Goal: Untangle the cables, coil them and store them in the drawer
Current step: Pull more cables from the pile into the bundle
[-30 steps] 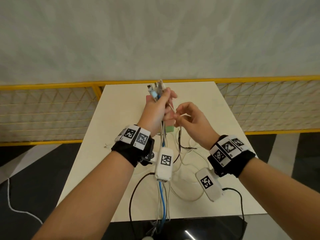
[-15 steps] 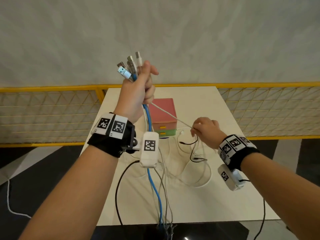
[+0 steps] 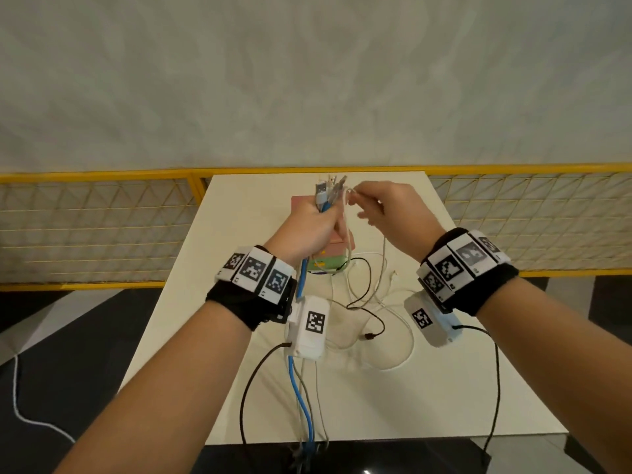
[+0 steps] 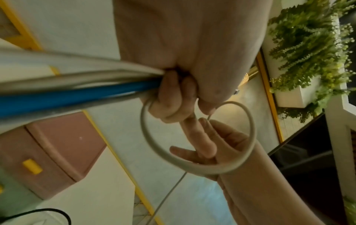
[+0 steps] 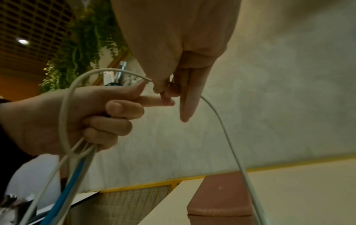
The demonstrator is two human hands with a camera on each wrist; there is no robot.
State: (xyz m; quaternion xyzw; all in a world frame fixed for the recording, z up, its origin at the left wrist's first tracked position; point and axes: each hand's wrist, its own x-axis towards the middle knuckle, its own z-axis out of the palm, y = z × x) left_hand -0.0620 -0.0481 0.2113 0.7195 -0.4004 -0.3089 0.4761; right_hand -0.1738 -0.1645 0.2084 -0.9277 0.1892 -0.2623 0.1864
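Here we grip the cable bundle (image 3: pixel 326 200) in our left hand (image 3: pixel 304 230), fingers curled round it above the tabletop (image 3: pixel 444 388), plugs pointing up. Our right hand (image 3: pixel 386 213) pinches a thin white cable (image 5: pixel 227 129) between thumb and fingertips. Below stands the pink drawer unit (image 3: pixel 337 249), drawers closed; we cannot tell their contents. Loose cables (image 3: pixel 372 302) lie beside it.
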